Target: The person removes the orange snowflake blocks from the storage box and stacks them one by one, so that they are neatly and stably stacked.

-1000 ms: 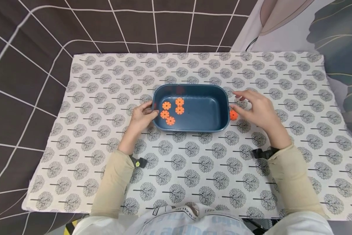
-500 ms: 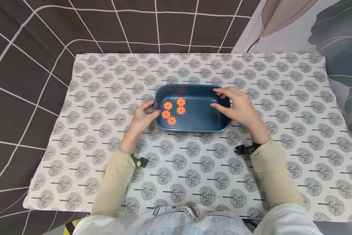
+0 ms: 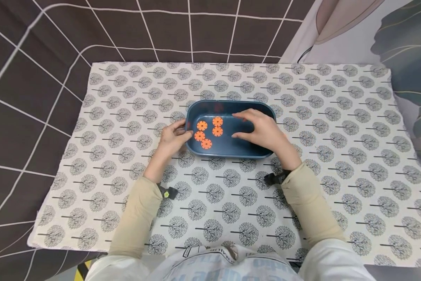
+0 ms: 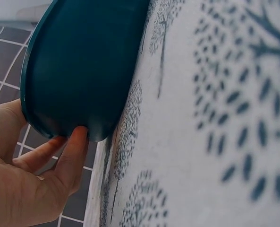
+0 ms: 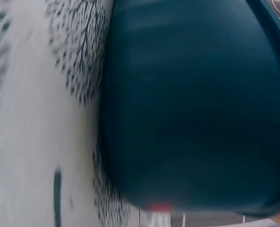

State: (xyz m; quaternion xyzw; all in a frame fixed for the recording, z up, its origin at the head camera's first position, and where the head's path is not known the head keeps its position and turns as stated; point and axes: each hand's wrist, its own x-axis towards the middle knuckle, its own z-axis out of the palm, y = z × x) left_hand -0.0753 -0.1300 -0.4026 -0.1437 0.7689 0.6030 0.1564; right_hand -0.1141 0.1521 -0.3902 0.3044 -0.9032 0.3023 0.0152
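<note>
A dark blue-green plastic bin (image 3: 231, 156) sits on the tablecloth, longer side to side than front to back. My left hand (image 3: 173, 139) grips its left end, thumb at the rim and fingers against the outer wall. The left wrist view shows the fingers of that hand (image 4: 40, 170) under the bin's rounded end (image 4: 83, 66). Several orange notched discs (image 3: 206, 144) lie flat in the left half of the bin. My right hand (image 3: 261, 128) hovers over the right half, thumb and fingers spread apart with nothing seen between them. The bin's outer wall (image 5: 196, 104) fills most of the right wrist view.
A white tablecloth (image 3: 336, 148) with a grey tree print covers the table. Behind it and at left hangs a dark curtain (image 3: 161, 31) with white grid lines. A patterned pale curtain (image 3: 403, 78) is on the right. A red-orange blur (image 5: 159, 207) shows below the bin.
My right hand has moved left from outside the bin's right end to over its inside. The orange disc beside that end is hidden in the head view. The left hand stays on the bin.
</note>
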